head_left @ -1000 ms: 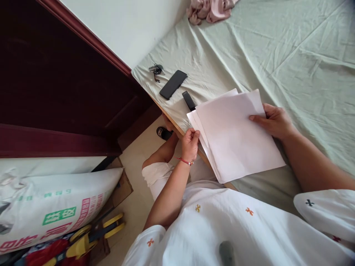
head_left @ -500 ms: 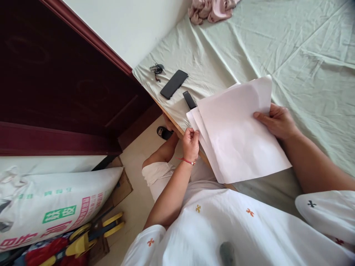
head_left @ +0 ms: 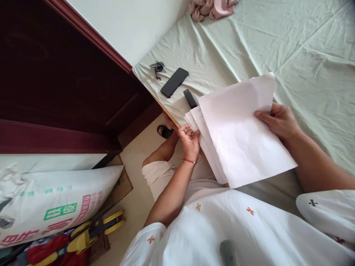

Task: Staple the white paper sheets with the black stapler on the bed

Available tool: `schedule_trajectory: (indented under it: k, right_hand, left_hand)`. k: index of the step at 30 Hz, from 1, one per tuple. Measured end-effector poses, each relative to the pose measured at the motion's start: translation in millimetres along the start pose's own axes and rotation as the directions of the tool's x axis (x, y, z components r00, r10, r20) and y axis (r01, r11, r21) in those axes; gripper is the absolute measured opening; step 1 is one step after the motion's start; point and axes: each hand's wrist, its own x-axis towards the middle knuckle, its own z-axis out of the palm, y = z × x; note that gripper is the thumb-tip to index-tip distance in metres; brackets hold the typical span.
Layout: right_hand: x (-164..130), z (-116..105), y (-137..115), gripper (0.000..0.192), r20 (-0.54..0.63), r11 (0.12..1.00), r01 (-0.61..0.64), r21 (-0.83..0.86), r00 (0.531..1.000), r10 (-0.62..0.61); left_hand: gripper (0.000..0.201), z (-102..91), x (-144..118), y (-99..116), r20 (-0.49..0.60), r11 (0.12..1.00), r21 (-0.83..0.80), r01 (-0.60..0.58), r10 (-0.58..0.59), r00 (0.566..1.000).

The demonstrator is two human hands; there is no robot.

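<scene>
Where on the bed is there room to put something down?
The big free patch is the green sheet beyond the right hand, stretching up to the pink cloth. It is crowded at the near corner: the keys, phone and a small black thing lie close together, and the stack of papers, held by both hands, with the left hand at its edge, covers the rest.

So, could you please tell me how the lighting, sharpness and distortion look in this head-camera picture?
Head view: soft, even daylight on the green bedsheet, with no hard shadows; the top white sheet of paper is bright and nearly washed out; the dark wooden panel is underexposed; straight edges bow from the wide lens; the left hand and the dark blob at the bottom edge look slightly soft.
</scene>
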Motion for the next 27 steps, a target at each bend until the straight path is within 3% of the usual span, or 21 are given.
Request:
schedule_trajectory:
  k: [3, 7, 11, 19, 27]
  right_hand:
    - [0.4, 0.6, 2.1, 0.026, 0.016, 0.998, 0.014, -0.055, 1.000, -0.014]
    - [1.0, 2.2, 3.8, 0.026, 0.018, 0.995, 0.040, -0.090, 0.999, -0.038]
    - [0.2, 3.4, 0.3, 0.022, 0.006, 0.995, 0.036, -0.096, 0.999, -0.036]
    - [0.6, 1.8, -0.1, 0.022, -0.019, 0.991, 0.020, -0.129, 1.000, -0.023]
    - [1.2, 1.6, 1.7, 0.021, -0.030, 0.973, 0.045, -0.226, 0.998, -0.053]
  left_hand:
    - [0.049, -0.3, -0.8, 0.2, -0.033, 1.000, 0.017, -0.008, 0.009, 0.999]
    - [0.025, -2.5, -0.2, 4.1, -0.015, 0.987, 0.135, -0.087, 0.090, 0.996]
    - [0.014, -5.3, 3.1, 3.9, 0.025, 0.992, 0.116, -0.059, 0.057, 0.998]
    - [0.034, -6.6, 11.6, 1.6, 0.079, 0.984, -0.047, 0.173, -0.169, 0.982]
    - [0.031, -0.3, 9.9, 0.0, 0.011, 0.983, -0.036, 0.178, -0.178, 0.984]
